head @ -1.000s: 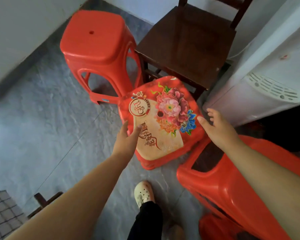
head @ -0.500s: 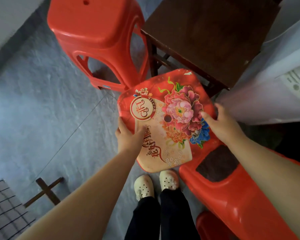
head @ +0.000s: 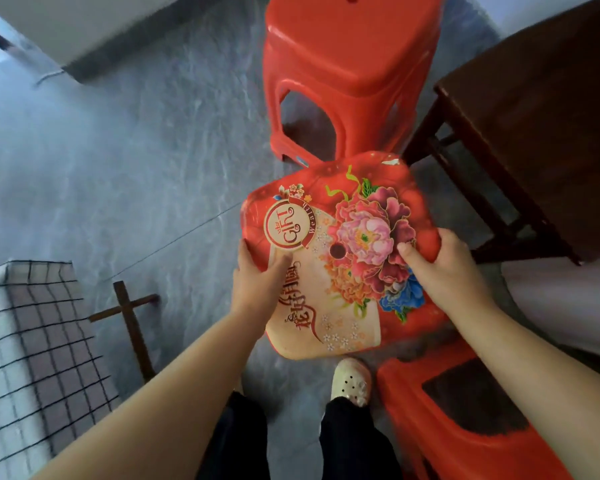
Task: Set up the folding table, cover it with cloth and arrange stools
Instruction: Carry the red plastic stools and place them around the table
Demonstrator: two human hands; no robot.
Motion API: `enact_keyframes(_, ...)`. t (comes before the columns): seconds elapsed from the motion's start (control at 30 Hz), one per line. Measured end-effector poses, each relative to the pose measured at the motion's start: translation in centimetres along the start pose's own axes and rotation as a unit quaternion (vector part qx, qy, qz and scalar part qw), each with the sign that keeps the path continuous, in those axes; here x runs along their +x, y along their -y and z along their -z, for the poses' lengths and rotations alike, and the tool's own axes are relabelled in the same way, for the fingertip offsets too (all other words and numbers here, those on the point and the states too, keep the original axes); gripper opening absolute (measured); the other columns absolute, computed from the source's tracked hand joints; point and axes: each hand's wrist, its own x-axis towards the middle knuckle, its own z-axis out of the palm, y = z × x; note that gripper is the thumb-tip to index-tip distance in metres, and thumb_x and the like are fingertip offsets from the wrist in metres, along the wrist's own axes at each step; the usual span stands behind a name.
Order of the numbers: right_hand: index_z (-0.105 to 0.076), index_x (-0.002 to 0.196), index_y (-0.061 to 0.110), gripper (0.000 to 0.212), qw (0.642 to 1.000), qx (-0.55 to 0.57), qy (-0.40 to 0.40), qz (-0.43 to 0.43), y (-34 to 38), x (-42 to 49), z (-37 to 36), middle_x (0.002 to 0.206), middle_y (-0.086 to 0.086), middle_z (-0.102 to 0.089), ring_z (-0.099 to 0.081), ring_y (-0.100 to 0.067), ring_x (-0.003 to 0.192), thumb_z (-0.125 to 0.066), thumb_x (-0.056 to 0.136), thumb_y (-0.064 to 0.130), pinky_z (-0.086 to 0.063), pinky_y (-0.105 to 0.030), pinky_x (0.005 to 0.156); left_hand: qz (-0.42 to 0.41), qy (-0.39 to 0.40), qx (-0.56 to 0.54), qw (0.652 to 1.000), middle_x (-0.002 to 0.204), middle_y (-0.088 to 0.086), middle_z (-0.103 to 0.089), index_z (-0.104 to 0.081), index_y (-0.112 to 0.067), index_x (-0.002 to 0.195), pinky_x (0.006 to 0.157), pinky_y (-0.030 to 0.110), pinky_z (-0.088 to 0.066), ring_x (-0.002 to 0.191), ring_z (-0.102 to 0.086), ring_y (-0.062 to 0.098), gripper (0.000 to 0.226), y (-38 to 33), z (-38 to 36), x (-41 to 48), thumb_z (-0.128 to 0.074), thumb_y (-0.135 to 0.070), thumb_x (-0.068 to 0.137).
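Grey marbled floor (head: 136, 168), pale wall far left. Plain red stool (head: 347, 64) upright far centre; dark wooden chair (head: 541, 116) far right; checked cloth (head: 32, 341) draped near left; tipped red stool (head: 465, 427) near right.

Floral stool (head: 343, 289) held off floor between both hands, seat tilted toward camera. Left hand (head: 257, 282) gripping left rim, thumb on top, fingers (head: 245, 247) curled at edge. Right hand (head: 437, 271) clamped round right rim, thumb over flowers.

Since half second ago: seat closer to camera, right thumb now further onto seat top.

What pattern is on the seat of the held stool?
The stool seat shows pink peony flowers on red and cream; head view.
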Motion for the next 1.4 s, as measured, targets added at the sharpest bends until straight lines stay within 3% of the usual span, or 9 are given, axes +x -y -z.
enact_keyframes(0.1,-0.054,0.117,0.018,0.074,0.998,-0.015,0.05,0.029,6.1,0.8,-3.9,0.112,-0.009,-0.063,-0.06,-0.029,0.104,-0.047,0.065,0.071,-0.05,-0.043,0.088,-0.011,-0.044,-0.03,0.999,0.13,-0.006,-0.055,-0.032,-0.035,0.139,0.095,0.047,-0.048,0.113,-0.058,0.019,0.09,0.6,6.3,1.5,-0.064,-0.063,0.059)
enact_keyframes(0.27,-0.059,0.111,0.016,0.042,0.988,-0.044,0.118,0.092,17.3,0.8,-11.3,0.11,-0.01,-0.065,-0.059,-0.03,0.106,-0.059,0.081,0.046,-0.047,-0.037,0.085,0.018,-0.101,-0.096,0.99,0.126,-0.004,-0.059,-0.036,-0.036,0.136,0.09,0.05,-0.05,0.108,-0.061,0.023,0.091,1.9,18.1,5.0,-0.063,-0.068,0.056)
enact_keyframes(0.53,-0.061,0.108,0.014,0.046,0.973,-0.123,0.122,0.152,36.4,2.6,-22.1,0.108,-0.011,-0.068,-0.061,-0.031,0.104,-0.059,0.081,0.051,-0.045,-0.038,0.083,-0.01,-0.088,-0.24,0.967,0.119,-0.004,-0.063,-0.043,-0.04,0.129,0.088,0.048,-0.052,0.105,-0.064,0.02,0.081,1.8,34.8,13.0,-0.076,-0.055,0.056)
enact_keyframes(0.7,-0.059,0.109,0.013,0.076,0.959,-0.166,0.123,0.193,50.1,3.5,-28.6,0.108,-0.015,-0.066,-0.061,-0.034,0.102,-0.048,0.063,0.072,-0.048,-0.041,0.085,-0.016,-0.105,-0.294,0.95,0.121,-0.003,-0.061,-0.039,-0.039,0.132,0.089,0.047,-0.052,0.106,-0.062,0.019,0.087,0.4,44.7,17.7,-0.074,-0.058,0.054)
enact_keyframes(0.8,-0.062,0.105,0.012,0.052,0.944,-0.191,0.13,0.236,58.1,4.9,-32.5,0.104,-0.016,-0.065,-0.059,-0.036,0.104,-0.055,0.081,0.058,-0.041,-0.036,0.077,-0.018,-0.122,-0.327,0.937,0.122,-0.004,-0.061,-0.042,-0.046,0.126,0.092,0.05,-0.049,0.11,-0.061,0.02,0.083,-0.2,49.7,21.2,-0.077,-0.061,0.052)
enact_keyframes(0.9,-0.06,0.104,0.012,0.043,0.931,-0.203,0.14,0.269,64.8,6.3,-36.1,0.1,-0.013,-0.062,-0.058,-0.035,0.103,-0.056,0.086,0.05,-0.038,-0.036,0.076,-0.029,-0.155,-0.376,0.913,0.12,-0.009,-0.063,-0.044,-0.038,0.127,0.093,0.047,-0.05,0.109,-0.061,0.015,0.079,-1.4,53.4,23.4,-0.074,-0.052,0.056)
enact_keyframes(1.03,-0.056,0.104,0.012,0.05,0.894,-0.224,0.187,0.34,70.7,7.2,-42.6,0.107,-0.016,-0.063,-0.059,-0.035,0.102,-0.058,0.081,0.056,-0.042,-0.038,0.077,-0.013,-0.219,-0.432,0.875,0.12,-0.009,-0.063,-0.041,-0.033,0.132,0.091,0.045,-0.051,0.106,-0.063,0.012,0.084,-1.0,56.1,25.4,-0.074,-0.051,0.057)
enact_keyframes(1.13,-0.053,0.111,0.012,0.064,0.86,-0.237,0.235,0.386,73.3,6.2,-47.9,0.111,-0.017,-0.06,-0.058,-0.035,0.104,-0.061,0.073,0.064,-0.047,-0.04,0.083,0.007,-0.296,-0.443,0.846,0.123,-0.006,-0.062,-0.037,-0.028,0.135,0.088,0.032,-0.051,0.106,-0.061,0.007,0.085,0.5,57.5,26.3,-0.075,-0.044,0.061)
enact_keyframes(1.4,-0.053,0.111,0.017,0.094,0.807,-0.243,0.316,0.436,74.6,2.5,-59.3,0.109,-0.008,-0.062,-0.058,-0.027,0.105,-0.056,0.047,0.086,-0.05,-0.046,0.089,0.091,-0.418,-0.385,0.818,0.126,-0.01,-0.059,-0.031,-0.036,0.138,0.094,0.045,-0.049,0.113,-0.058,0.011,0.108,7.2,61.8,27.7,-0.085,-0.052,0.046)
